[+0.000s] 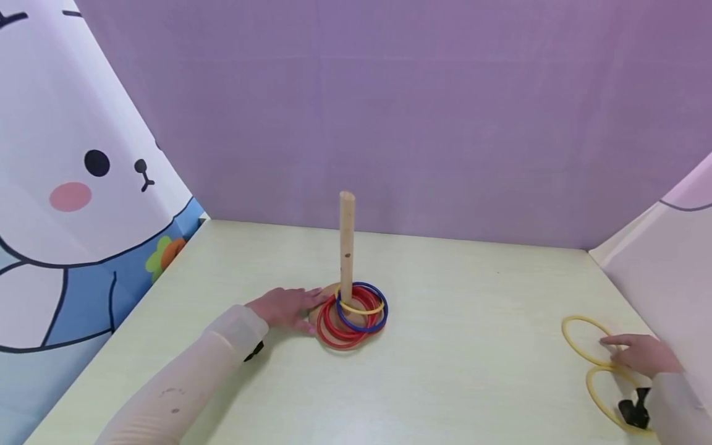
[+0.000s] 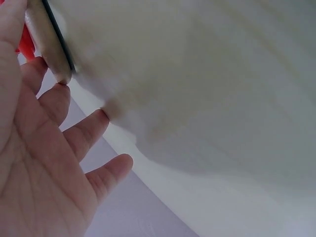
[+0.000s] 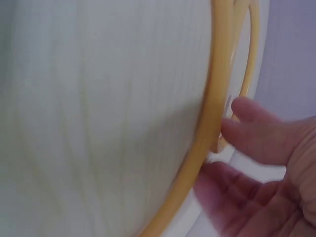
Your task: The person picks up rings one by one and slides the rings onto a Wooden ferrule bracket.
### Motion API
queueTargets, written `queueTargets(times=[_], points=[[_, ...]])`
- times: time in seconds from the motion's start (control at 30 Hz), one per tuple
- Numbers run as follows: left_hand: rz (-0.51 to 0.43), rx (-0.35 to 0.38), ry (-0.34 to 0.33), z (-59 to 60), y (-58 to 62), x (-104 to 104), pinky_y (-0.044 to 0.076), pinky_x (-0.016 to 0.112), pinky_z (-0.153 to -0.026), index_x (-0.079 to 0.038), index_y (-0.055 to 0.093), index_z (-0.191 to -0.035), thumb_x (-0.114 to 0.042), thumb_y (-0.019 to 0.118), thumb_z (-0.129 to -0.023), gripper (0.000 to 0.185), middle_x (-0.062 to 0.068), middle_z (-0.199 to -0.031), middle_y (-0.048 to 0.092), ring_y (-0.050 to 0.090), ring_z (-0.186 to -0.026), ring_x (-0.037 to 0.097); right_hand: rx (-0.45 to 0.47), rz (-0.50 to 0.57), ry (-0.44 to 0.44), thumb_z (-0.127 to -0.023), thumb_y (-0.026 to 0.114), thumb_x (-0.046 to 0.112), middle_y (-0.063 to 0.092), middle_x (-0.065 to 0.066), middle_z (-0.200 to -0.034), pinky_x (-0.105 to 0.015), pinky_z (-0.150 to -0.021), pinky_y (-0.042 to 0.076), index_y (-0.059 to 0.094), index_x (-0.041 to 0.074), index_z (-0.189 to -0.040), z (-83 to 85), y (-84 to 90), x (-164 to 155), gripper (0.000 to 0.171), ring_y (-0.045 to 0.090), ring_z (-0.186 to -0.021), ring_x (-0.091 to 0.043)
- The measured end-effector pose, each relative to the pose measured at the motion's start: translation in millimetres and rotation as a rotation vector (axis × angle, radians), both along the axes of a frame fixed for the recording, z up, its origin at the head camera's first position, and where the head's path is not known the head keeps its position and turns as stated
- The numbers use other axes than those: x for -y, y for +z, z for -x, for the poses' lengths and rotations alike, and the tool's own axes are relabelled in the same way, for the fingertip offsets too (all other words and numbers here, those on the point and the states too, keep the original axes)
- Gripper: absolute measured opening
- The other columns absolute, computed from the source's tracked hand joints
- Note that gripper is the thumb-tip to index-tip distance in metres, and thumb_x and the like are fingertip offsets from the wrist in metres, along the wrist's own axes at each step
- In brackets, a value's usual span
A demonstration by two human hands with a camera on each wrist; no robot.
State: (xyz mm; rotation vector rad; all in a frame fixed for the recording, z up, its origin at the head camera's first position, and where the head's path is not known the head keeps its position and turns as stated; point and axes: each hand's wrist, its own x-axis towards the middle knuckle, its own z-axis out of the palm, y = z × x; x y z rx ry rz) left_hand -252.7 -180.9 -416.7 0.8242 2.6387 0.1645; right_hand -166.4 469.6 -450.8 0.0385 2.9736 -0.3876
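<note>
Two yellow rings [image 1: 585, 341] lie at the right edge of the tabletop [image 1: 473, 358], and my right hand [image 1: 642, 353] rests on them, fingers [image 3: 247, 131] loosely extended, gripping nothing. My left hand [image 1: 286, 307] lies flat, fingers straight, against the base [image 1: 328, 295] of the peg [image 1: 347, 244], which carries red, blue and yellow rings.

A pale tabletop [image 1: 473, 371] meets a purple wall [image 1: 389, 111]; a cartoon rabbit panel [image 1: 72, 185] stands at left
</note>
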Motion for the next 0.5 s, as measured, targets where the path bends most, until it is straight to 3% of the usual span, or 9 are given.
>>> queueTargets(times=[0.17, 0.5], points=[[0.003, -0.005, -0.003, -0.1, -1.4, 1, 0.035, 0.056, -0.108, -0.021, 0.031, -0.153, -0.048, 0.071, -0.085, 0.084, 0.006, -0.158, 0.029, 0.034, -0.14, 0.039, 0.039, 0.101, 0.003, -0.076, 0.063, 0.007, 0.056, 0.001, -0.058, -0.025, -0.059, 0.038, 0.064, -0.013, -0.113, 4.6, 5.9, 15, 0.042, 0.047, -0.056, -0.009], [0.001, 0.009, 0.025, 0.1, -1.6, 0, 0.034, 0.055, -0.109, -0.026, 0.031, -0.153, -0.05, 0.071, -0.083, 0.084, 0.001, -0.159, 0.028, 0.033, -0.141, 0.036, 0.133, 0.449, 0.055, -0.075, 0.058, -0.006, 0.059, -0.003, -0.062, -0.023, -0.05, 0.046, 0.051, -0.023, -0.118, 20.8, 10.6, 50, 0.047, 0.05, -0.051, -0.008]])
